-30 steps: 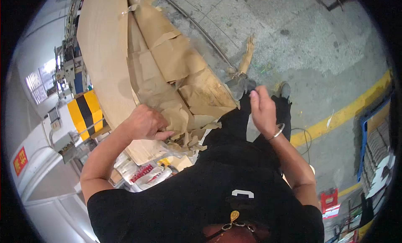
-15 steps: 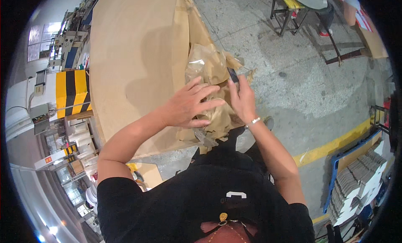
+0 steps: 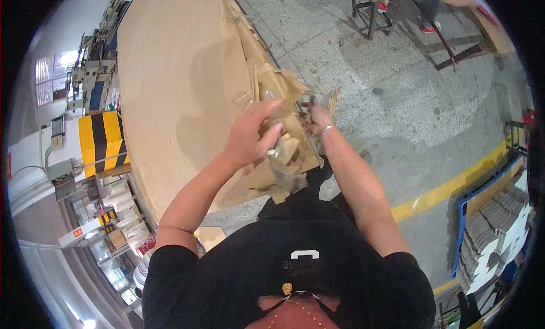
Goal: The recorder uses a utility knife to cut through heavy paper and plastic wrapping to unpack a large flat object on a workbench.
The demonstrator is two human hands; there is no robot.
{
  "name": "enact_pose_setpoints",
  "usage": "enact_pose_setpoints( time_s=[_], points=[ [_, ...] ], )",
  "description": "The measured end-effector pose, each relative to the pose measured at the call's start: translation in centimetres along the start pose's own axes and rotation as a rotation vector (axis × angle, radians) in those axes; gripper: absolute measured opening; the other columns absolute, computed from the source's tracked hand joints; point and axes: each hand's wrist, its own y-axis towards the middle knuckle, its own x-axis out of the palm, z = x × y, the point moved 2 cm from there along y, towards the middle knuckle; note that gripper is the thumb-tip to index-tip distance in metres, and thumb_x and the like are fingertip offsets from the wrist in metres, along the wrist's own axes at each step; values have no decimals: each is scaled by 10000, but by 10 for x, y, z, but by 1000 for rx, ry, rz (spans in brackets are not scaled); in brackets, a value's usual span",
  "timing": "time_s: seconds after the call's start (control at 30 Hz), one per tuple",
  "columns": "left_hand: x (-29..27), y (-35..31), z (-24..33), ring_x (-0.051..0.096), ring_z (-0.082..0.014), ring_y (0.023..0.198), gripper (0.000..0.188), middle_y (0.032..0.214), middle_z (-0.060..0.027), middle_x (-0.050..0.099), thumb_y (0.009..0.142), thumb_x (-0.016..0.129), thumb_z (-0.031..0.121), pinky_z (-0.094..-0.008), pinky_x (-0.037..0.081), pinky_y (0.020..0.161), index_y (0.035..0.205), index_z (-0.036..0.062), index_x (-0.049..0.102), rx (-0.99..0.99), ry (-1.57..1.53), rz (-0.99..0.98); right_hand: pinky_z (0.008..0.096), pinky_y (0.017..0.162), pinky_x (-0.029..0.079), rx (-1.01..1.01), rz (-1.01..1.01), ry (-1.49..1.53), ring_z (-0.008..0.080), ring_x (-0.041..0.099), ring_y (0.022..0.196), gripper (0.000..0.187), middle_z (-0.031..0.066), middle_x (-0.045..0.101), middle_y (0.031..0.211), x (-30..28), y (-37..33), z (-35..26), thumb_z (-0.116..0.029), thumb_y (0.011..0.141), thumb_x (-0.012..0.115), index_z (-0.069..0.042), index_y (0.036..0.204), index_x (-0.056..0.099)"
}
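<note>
A stack of large brown paper sheets point(image 3: 170, 62) lies before me, its right edge torn and crumpled. My left hand point(image 3: 252, 130) is over that edge, thumb and fingers closing round a bunched piece of clear plastic film point(image 3: 281, 159). Loose brown paper scraps point(image 3: 289, 144) lie under and beside the film. Just past the stack's right side is my right hand point(image 3: 319, 118), lower than the top sheet, its fingers curled. Something small and dark shows at its fingertips, too blurred to name. A bracelet point(image 3: 326, 129) circles the right wrist.
A yellow-and-black striped panel point(image 3: 102, 143) stands left of the stack. Concrete floor with a yellow line point(image 3: 448, 184) runs to the right. Stacked grey-white sheets point(image 3: 494, 238) sit at the lower right. A metal-legged stool point(image 3: 372, 14) and a person's foot point(image 3: 430, 28) are at the far right.
My left hand has gone from lying spread on the film to curling round it. My right hand has moved slightly left and down; the dark tool in it shows less now.
</note>
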Motion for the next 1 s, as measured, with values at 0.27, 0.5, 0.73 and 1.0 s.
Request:
enact_pose_setpoints(
  time_s=[0.27,0.5,0.73,1.0],
  points=[
    [21,24,-11,363,-348,1204,462,1271,-105,436,739,658,368,-507,301,974,1138,159,555,166,637,-227,365,526,483,-28,-49,44,205,564,597,135,72,577,744,2,-8,-21,-193,884,462,-85,910,539],
    [22,33,-21,487,-295,943,397,954,-106,525,698,676,453,-414,414,812,881,103,651,108,459,-181,312,536,429,-879,202,-312,156,530,580,195,76,575,693,-1,-77,-47,-230,923,439,-63,952,536],
    [16,52,-29,494,-267,767,371,729,-112,517,687,711,344,-371,431,660,586,38,527,-32,490,-50,420,657,464,-919,119,-923,371,594,763,383,198,612,823,27,-132,-22,-340,829,564,-35,1059,533],
    [-32,26,-90,548,-276,839,449,915,-146,535,666,759,373,-384,451,747,850,21,549,-494,329,332,390,820,465,-945,-386,-955,347,577,966,554,220,553,1121,93,-193,53,-87,774,576,-67,1299,397]
  ],
)
